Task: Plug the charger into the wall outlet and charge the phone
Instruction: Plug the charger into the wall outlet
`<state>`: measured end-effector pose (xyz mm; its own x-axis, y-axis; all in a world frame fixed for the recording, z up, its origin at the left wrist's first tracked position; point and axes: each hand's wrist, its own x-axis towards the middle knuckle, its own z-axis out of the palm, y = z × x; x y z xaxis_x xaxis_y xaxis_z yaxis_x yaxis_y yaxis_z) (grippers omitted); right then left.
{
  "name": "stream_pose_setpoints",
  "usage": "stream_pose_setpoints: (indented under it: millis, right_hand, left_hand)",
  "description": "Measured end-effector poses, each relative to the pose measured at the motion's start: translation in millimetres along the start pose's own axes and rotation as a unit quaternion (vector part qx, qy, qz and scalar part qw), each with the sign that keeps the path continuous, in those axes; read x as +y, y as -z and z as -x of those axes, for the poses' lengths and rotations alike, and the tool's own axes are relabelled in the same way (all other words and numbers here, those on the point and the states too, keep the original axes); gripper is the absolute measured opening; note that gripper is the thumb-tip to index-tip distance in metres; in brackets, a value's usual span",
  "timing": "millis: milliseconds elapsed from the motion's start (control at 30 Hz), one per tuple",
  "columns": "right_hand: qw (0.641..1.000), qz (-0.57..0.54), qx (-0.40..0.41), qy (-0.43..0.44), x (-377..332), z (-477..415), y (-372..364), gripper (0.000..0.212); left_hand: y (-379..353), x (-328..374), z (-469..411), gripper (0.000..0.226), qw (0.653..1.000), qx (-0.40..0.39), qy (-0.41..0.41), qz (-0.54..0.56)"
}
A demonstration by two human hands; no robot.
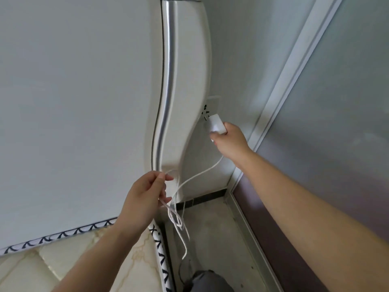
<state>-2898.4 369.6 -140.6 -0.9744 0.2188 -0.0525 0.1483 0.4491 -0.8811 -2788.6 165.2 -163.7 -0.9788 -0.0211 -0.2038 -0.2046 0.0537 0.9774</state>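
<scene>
Head view, looking down the arms: the right hand (229, 140) is wrapped around the rear of the white charger (216, 124), fingers closed on the block so its front end stays free to meet the wall outlet (207, 113) just ahead of it. The charger sits right at the lower sockets — whether the prongs are in or only lined up, I cannot tell, as that end is blurred. Out of the back of this hand the white cable (197, 175) falls away in a slack curve toward the left hand (145, 197). That hand is closed loosely on a gathered bunch of cable, seemingly to keep the slack off the outlet, with tangled loops dangling below it toward the floor (212, 228). Beside the left hand stands the headboard (183, 91); under its forearm lies the mattress (69, 260). No phone is in sight.
</scene>
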Motion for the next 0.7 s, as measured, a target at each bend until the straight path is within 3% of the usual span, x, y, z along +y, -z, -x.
stream_pose_setpoints:
  millis: [200,500,700]
  right_hand:
    - [0.999,0.003,-0.008,0.035,11,-26,-11,0.008]
    - [0.997,0.002,0.041,0.067,13,-30,-22,0.011]
    - [0.988,0.117,0.053,0.084,0,-31,-25,0.032]
  left_hand:
    - [-9,-3,-11,0.030,1.000,0.006,0.017,0.011]
    - [-3,-8,-12,0.028,1.000,0.001,-0.008,-0.003]
    - [3,-10,-11,0.031,1.000,-0.003,-0.011,0.021]
